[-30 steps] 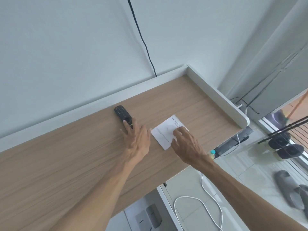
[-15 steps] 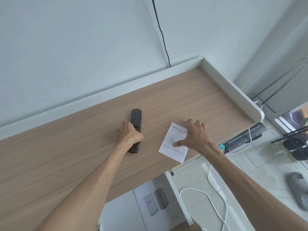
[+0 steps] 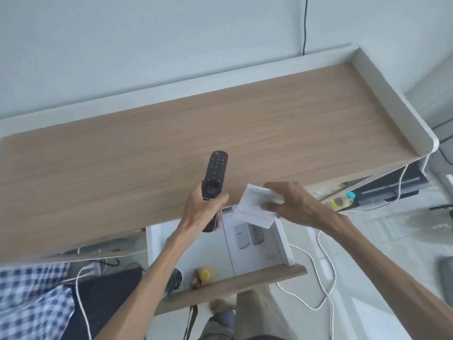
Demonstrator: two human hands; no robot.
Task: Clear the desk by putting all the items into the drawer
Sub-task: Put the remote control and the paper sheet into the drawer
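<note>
My left hand (image 3: pixel 199 209) grips a black remote control (image 3: pixel 215 171) by its lower half, lifted off the wooden desk (image 3: pixel 269 133) at the front edge. My right hand (image 3: pixel 291 204) holds a white printed leaflet (image 3: pixel 252 207) pinched between thumb and fingers, just past the desk's front edge and above the open drawer (image 3: pixel 235 283). The drawer is pulled out below the desk. Inside it lie a white box (image 3: pixel 252 244) with grey pictures, a yellow ball (image 3: pixel 206 272), a dark round object (image 3: pixel 174 279) and a small brown item (image 3: pixel 196 278).
White raised rim (image 3: pixel 392 94) runs along the desk's back and right side. A white cable (image 3: pixel 326 278) loops on the tiled floor to the right. A black device (image 3: pixel 392 185) and a bottle (image 3: pixel 342 200) sit under the desk's right end. Checked cloth (image 3: pixel 31 295) lies lower left.
Both hands have lifted their items off the desk and drawn them back toward the front edge; the remote and leaflet now hang over the open drawer. The view has tilted down.
</note>
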